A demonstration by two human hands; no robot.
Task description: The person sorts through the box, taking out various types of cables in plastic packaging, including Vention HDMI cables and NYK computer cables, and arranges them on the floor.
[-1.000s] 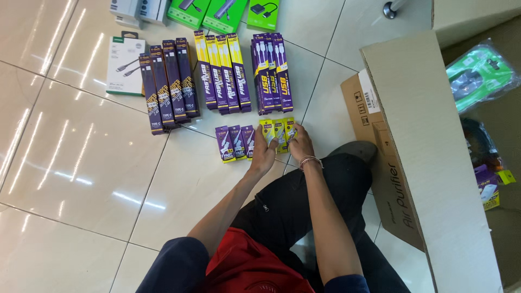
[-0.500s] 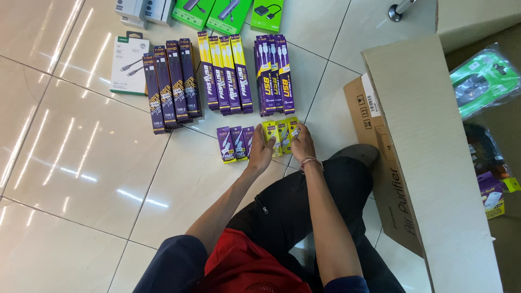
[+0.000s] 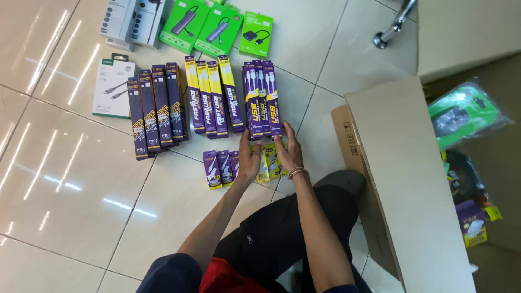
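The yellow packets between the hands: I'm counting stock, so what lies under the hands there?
Between the left hand and right hand, small yellow packets lie flat on the tiled floor, beside purple packets. The palms cover their outer edges, so the count stays unclear.

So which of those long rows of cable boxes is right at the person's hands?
The purple-and-white row on the right. Both the left hand and the right hand reach its near end; the yellow-and-purple row and the dark row lie farther left.

Beyond hands: four dark cable boxes (image 3: 157, 108), four yellow-purple boxes (image 3: 213, 97), three purple boxes (image 3: 262, 99), three green boxes (image 3: 220, 27). Left of hands: three small purple packs (image 3: 220, 168).
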